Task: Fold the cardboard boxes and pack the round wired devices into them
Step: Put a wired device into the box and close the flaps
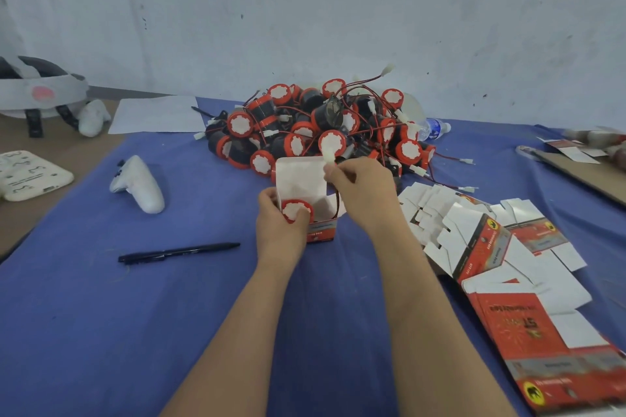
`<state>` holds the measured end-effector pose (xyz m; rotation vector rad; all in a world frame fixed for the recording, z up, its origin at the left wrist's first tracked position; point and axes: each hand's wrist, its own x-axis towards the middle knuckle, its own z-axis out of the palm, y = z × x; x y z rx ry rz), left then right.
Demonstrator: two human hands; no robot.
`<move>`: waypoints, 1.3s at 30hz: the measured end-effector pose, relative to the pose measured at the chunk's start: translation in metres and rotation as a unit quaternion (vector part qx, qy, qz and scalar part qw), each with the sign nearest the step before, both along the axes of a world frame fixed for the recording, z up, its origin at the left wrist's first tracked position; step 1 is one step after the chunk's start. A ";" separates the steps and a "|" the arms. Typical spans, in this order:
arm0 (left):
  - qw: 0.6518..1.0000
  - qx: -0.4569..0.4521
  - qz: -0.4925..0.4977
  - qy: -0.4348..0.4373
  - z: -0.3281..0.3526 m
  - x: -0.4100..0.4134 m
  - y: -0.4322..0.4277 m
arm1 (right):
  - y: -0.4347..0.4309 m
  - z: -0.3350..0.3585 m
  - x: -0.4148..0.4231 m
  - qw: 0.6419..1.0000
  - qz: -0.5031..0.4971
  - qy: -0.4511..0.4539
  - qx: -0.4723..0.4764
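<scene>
With box [321, 234] gripped by left hand [280, 225] and connector [328, 153] pinched by right hand [364, 193], untucked wire [336, 204] may be trapped under the flap [299, 176].

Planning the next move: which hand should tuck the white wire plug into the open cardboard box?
Right hand: it pinches the white wire plug above the open red-and-white cardboard box; left hand grips that box.
</scene>
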<state>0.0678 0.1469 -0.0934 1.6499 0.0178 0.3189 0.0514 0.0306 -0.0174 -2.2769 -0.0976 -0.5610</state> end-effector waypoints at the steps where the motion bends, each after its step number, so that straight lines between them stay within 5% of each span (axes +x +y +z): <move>1: 1.000 0.000 -0.003 -0.002 0.000 0.000 0.000 | 0.001 -0.004 0.003 0.998 -0.013 0.011 0.058; 4: 1.000 0.007 -0.015 -0.003 -0.001 -0.001 -0.001 | 0.000 -0.015 0.011 0.955 -0.030 0.036 0.294; 6: 1.000 0.013 -0.018 -0.004 -0.002 -0.001 -0.001 | -0.006 -0.020 0.014 0.892 -0.027 0.057 0.448; 8: 1.000 0.017 -0.015 -0.006 -0.002 -0.001 -0.001 | -0.010 -0.023 0.015 0.855 -0.023 0.055 0.515; 11: 1.000 0.021 -0.011 -0.006 -0.002 0.000 -0.001 | -0.010 -0.029 0.014 0.911 -0.063 0.022 0.406; 14: 1.000 0.018 -0.012 -0.002 -0.002 0.000 -0.001 | -0.003 -0.034 0.008 0.974 -0.115 -0.033 0.190; 18: 1.000 0.017 -0.011 0.001 -0.001 0.000 -0.002 | 0.006 -0.030 0.003 0.988 -0.139 0.003 -0.070; 23: 1.000 0.029 -0.005 -0.010 -0.001 -0.001 -0.003 | 0.017 -0.025 0.000 0.980 -0.121 0.074 -0.139; 31: 0.999 0.036 0.002 -0.001 -0.001 -0.002 -0.004 | 0.018 -0.027 -0.004 0.988 -0.080 0.087 -0.097; 39: 0.999 0.032 -0.003 -0.005 0.000 -0.003 -0.003 | 0.005 -0.018 0.000 0.965 0.000 0.176 -0.193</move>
